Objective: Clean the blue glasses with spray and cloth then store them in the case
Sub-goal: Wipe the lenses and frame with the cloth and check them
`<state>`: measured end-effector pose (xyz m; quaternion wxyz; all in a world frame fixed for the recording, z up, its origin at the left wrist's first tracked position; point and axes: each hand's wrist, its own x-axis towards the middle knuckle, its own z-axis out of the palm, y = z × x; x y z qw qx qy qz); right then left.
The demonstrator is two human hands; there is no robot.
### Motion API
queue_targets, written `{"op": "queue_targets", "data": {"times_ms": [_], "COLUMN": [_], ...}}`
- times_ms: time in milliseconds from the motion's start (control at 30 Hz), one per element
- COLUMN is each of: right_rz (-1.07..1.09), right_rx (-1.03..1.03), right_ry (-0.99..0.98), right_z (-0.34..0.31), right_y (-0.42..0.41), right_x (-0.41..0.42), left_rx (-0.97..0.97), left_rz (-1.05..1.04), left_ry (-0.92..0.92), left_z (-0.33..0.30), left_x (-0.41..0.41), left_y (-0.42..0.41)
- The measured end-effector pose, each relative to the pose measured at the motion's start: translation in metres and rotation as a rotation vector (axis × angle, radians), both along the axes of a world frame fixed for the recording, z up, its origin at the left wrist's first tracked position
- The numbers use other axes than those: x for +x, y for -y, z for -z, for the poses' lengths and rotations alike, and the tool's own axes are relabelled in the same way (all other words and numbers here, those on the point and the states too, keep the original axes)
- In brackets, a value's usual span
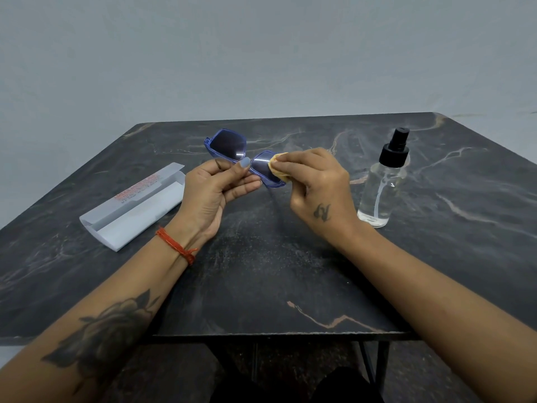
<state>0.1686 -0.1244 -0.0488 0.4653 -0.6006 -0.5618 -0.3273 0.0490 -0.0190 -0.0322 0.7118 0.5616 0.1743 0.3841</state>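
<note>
Both arms bare, no sleeves. Left hand (213,189): thumbnail painted pale blue-grey; red thread bracelet (177,248) knotted at the wrist; large dark rose tattoo (107,327) on the forearm. Right hand (318,189): small dark tattoo (322,212) on its back.

Dark marble-patterned table (290,271) on black metal legs (380,370), plain grey-blue wall (261,53) behind

Single view, head-mounted, wide-angle. It looks forward and down from above the person's own forearms onto the dark surface (290,271), close enough that both hands sit mid-frame. The near edge lies low in frame; a plain wall (261,53) fills the upper third.
</note>
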Motion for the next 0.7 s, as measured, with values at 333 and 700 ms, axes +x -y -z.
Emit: {"op": "queue_targets", "data": {"times_ms": [333,700], "right_rz": [-0.029,-0.072], "right_rx": [-0.166,-0.011], "right_ry": [0.159,0.089], "right_z": [0.005,0.0], "right_y": [-0.006,0.004], "right_x": [-0.005,0.004], "left_rx": [0.018,-0.007], "left_rz": [0.015,-0.013], "left_ry": [0.004,0.006], "left_z": [-0.001,0.0], "left_x": [0.0,0.0], "left_y": [0.003,-0.001]}}
